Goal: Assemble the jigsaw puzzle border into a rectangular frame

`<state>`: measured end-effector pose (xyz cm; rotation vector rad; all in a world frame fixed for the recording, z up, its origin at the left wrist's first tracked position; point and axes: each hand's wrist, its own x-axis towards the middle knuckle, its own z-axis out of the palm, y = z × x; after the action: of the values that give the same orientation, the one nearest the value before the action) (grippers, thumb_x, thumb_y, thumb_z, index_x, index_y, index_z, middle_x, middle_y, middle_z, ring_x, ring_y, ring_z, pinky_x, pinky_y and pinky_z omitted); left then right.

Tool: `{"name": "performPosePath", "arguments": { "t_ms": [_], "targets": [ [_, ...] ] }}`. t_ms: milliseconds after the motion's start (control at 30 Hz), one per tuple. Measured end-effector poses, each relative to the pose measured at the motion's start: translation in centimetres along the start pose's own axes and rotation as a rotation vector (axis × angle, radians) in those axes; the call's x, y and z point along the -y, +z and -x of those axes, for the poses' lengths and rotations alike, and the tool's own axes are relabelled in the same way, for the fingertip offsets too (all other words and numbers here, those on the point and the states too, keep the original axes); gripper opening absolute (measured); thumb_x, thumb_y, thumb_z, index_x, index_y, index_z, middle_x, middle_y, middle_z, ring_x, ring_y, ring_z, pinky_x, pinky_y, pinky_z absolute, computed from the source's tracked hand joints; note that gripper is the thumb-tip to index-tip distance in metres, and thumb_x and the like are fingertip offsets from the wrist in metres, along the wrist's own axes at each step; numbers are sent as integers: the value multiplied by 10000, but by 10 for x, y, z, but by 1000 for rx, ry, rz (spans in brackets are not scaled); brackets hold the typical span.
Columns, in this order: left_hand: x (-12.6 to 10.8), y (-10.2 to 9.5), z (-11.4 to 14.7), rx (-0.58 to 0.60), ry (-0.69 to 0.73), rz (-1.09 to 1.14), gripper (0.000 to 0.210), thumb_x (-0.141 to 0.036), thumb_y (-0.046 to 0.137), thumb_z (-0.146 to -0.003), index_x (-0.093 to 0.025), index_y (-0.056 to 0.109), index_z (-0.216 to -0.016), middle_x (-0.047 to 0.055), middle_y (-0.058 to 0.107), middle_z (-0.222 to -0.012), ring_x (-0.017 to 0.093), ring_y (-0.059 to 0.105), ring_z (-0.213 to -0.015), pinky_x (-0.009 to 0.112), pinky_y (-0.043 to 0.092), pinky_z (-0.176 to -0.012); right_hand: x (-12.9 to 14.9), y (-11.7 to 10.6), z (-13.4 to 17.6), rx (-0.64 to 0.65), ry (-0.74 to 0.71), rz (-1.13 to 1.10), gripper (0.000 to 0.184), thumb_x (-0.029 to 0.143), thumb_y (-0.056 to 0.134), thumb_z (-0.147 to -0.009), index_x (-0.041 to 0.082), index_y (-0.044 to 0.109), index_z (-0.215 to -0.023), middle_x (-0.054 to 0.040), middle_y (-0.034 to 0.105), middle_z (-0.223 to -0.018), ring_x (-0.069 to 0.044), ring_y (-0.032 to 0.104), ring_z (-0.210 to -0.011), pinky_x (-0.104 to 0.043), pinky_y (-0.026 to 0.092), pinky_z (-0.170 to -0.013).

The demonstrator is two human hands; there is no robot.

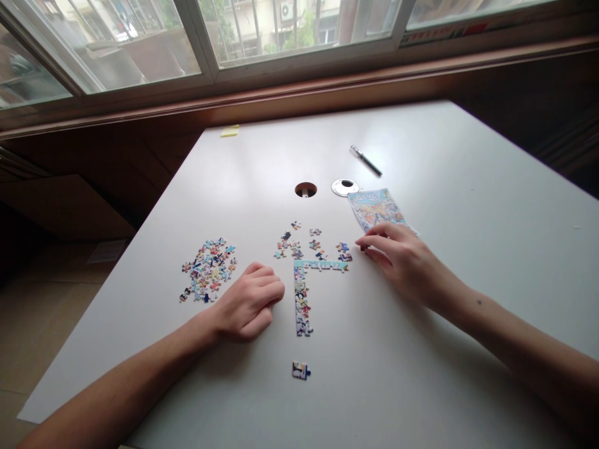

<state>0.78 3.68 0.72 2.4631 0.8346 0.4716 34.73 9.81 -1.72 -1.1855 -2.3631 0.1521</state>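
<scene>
White table (pixel 421 393); in right fingers (pixel 374 241), a half-hidden dark piece (pixel 364 248), perhaps jigsaw.

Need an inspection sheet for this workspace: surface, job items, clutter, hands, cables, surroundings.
Surface: white table, with a round hole and a ring-shaped cover beside it.
Job's things: L-shaped puzzle section; pile of loose pieces to its left; scattered pieces beyond it; single piece on the near side; picture sheet, partly behind the right hand.
Clutter: pen; yellow slip at the far edge.
Hands: left hand curled, its inside hidden; right pinches a small dark item, probably a piece.
Cables: nothing seen; hole's inside unclear.
Surroundings: window beyond the table; tiled floor at left.
</scene>
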Motion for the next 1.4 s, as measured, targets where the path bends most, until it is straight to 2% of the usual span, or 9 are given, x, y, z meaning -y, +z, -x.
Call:
{"name": "performPosePath", "arguments": {
  "t_ms": [167, 467, 700, 867, 967, 1067, 1167, 1400],
  "targets": [
    [0, 0, 0, -2, 7, -10, 157, -187, 399, -730, -208, 247, -764, 8, 404, -700, 200, 369, -703, 396, 344, -790, 2, 0, 0, -27, -1, 19, 212, 215, 529, -984, 198, 723, -1068, -120, 646, -1112, -277, 616, -998, -468, 522, -898],
    [0, -1, -1, 4, -3, -8, 139, -211, 394, -745, -212, 255, -756, 22, 432, -698, 211, 385, -707, 413, 363, -784, 1, -2, -1, -26, 12, 5, 258, 257, 531, -971, 292, 782, -1017, -107, 661, -1098, -301, 593, -1001, -499, 527, -875],
    [1, 3, -3, -23, -7, -13, 141, -194, 404, -736, -212, 267, -762, 20, 435, -705, 210, 395, -720, 405, 364, -784, 17, -10, -10, -74, -36, -1, 214, 225, 558, -962, 258, 756, -1035, -92, 702, -1078, -276, 612, -1009, -464, 497, -894],
    [3, 4, -4, -43, 19, -31, 120, -198, 396, -736, -213, 279, -759, 19, 449, -707, 210, 412, -727, 403, 362, -788, 30, -2, -45, 109, -86, 69, 191, 238, 619, -923, 304, 784, -995, -68, 708, -1058, -288, 581, -995, -499, 417, -917],
    [3, 3, -4, -61, 29, -45, 108, -205, 392, -737, -214, 287, -760, 19, 464, -710, 209, 421, -727, 405, 361, -783, 31, 6, -72, 216, -152, 47, 224, 249, 641, -913, 346, 789, -1050, -64, 693, -1101, -278, 569, -1026, -468, 394, -924],
    [3, 3, -4, -72, 27, -51, 95, -208, 392, -734, -214, 300, -760, 20, 472, -712, 211, 433, -729, 405, 368, -791, 32, 9, -91, 304, -186, 73, 204, 261, 670, -890, 360, 803, -1009, -58, 698, -1082, -276, 550, -1012, -447, 376, -902],
    [4, 4, -3, -76, 30, -59, 86, -215, 390, -731, -216, 308, -758, 25, 487, -712, 218, 447, -735, 408, 373, -798, 34, 9, -99, 332, -201, 120, 133, 284, 693, -873, 330, 809, -919, -58, 703, -1044, -280, 550, -1005, -444, 361, -881],
    [5, 7, -4, -79, 32, -80, 73, -213, 390, -724, -216, 327, -760, 35, 503, -717, 228, 463, -746, 417, 382, -809, 33, 12, -102, 376, -248, 127, 117, 298, 670, -869, 231, 762, -897, -81, 694, -1060, -300, 557, -1039, -475, 351, -908]
  ]
}}
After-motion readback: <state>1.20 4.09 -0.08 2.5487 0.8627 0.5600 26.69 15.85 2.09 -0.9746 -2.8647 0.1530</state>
